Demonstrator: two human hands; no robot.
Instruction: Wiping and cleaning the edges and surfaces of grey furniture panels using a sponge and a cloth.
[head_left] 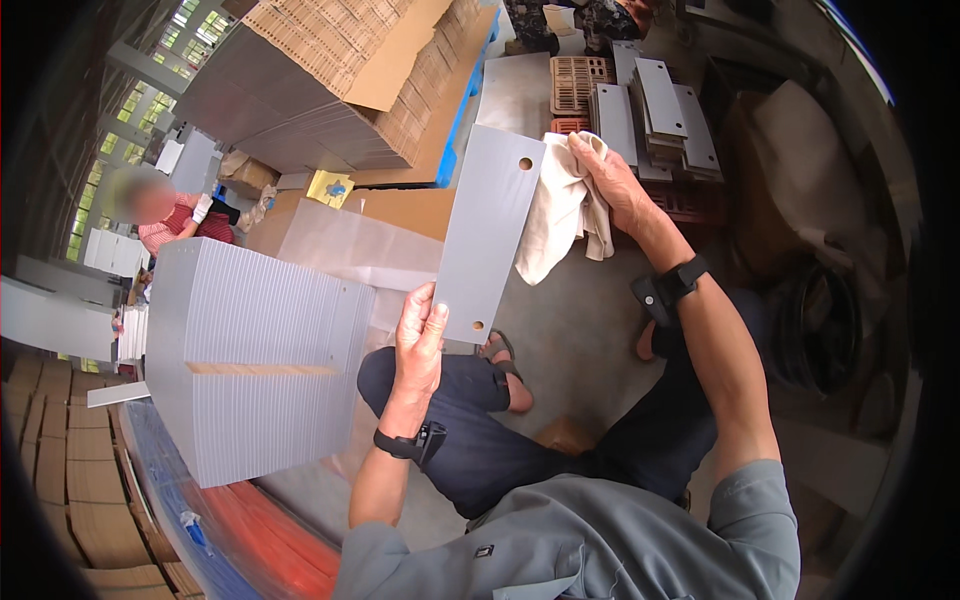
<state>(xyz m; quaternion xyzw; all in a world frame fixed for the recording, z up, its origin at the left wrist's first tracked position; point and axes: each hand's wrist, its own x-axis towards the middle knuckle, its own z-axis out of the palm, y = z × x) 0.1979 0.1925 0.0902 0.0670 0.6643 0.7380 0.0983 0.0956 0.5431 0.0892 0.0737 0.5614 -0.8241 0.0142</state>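
Left hand [418, 350] on the grey panel [488, 235], and its grip pinches the lower left edge, thumb lying on the flat face! The panel is up in front of the person, long side slanting away, one round hole near each end. Over to the right hand [618, 190]: that grip is closed on a bunched white cloth [562, 215], folds hanging down, right up by the panel's right edge near the top; whether cloth and panel touch, I can't tell.

Down on the left, just beyond the forearm, a big stack of grey panels [265, 290] fans out its edges, a tan strip [260, 369] running across them. Far side, to the right, more grey panels [659, 95] sit piled near a pinkish-tan plastic crate [578, 84]. And off left, past the big stack, there's a co-worker [188, 225] in red with a white glove [202, 208]!
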